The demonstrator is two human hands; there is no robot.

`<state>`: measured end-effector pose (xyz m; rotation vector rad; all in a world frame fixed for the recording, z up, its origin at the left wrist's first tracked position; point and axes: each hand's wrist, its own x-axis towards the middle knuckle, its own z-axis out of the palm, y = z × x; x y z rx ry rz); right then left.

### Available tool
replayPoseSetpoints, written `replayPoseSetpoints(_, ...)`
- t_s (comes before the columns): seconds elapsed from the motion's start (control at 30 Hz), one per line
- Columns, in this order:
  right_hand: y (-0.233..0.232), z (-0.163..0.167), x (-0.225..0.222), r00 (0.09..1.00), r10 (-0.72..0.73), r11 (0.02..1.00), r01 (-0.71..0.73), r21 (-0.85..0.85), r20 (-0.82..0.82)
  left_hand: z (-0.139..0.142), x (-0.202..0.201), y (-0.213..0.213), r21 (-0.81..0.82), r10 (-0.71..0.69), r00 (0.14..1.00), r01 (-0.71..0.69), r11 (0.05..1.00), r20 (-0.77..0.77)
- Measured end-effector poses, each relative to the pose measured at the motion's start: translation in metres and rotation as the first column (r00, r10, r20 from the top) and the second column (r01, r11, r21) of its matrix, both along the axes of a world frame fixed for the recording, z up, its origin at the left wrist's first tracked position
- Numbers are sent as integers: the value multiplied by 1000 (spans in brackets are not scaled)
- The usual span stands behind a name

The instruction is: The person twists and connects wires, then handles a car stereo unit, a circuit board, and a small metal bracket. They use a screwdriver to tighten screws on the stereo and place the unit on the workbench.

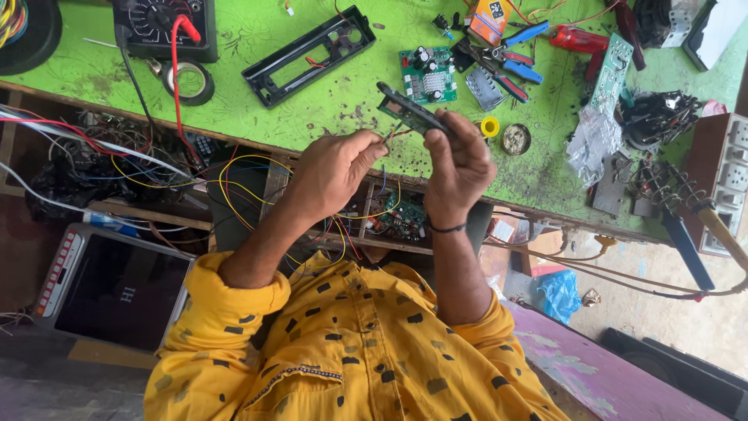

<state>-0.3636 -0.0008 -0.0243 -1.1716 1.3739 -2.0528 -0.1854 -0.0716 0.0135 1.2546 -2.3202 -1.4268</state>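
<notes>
Item: small dark circuit board, held tilted above the green bench. Right hand clamped on its lower end; board projects toward 10 o'clock from the fingers. Left hand, at 9 o'clock of the right, pinches thin wires beneath the board.

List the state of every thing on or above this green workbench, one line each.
Left hand: pinching thin coloured wires.
Right hand: gripping narrow dark circuit board, held up and tilted.
Black multimeter: red lead plugged in.
Black plastic faceplate frame: lying flat.
Square green circuit board: lying flat, untouched.
Small round tin: open.
Black tape roll: lying flat.
</notes>
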Motion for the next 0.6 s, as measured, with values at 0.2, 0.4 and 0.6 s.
replayPoseSetpoints(0.2, 2, -12, -23, 986, 10, 984, -39, 174, 169, 5, 17, -24, -684, 68, 974, -202, 701, -218)
replayPoseSetpoints(0.4, 22, 9, -56, 522, 270, 900, -435, -20, 809, 5, -1, -92, -853, 247, 968, -82, 516, 56)
replayPoseSetpoints(0.6, 18, 12, -56, 568, 174, 931, -362, 55, 804, 11, -3, -95, -902, 255, 965, -168, 396, -68)
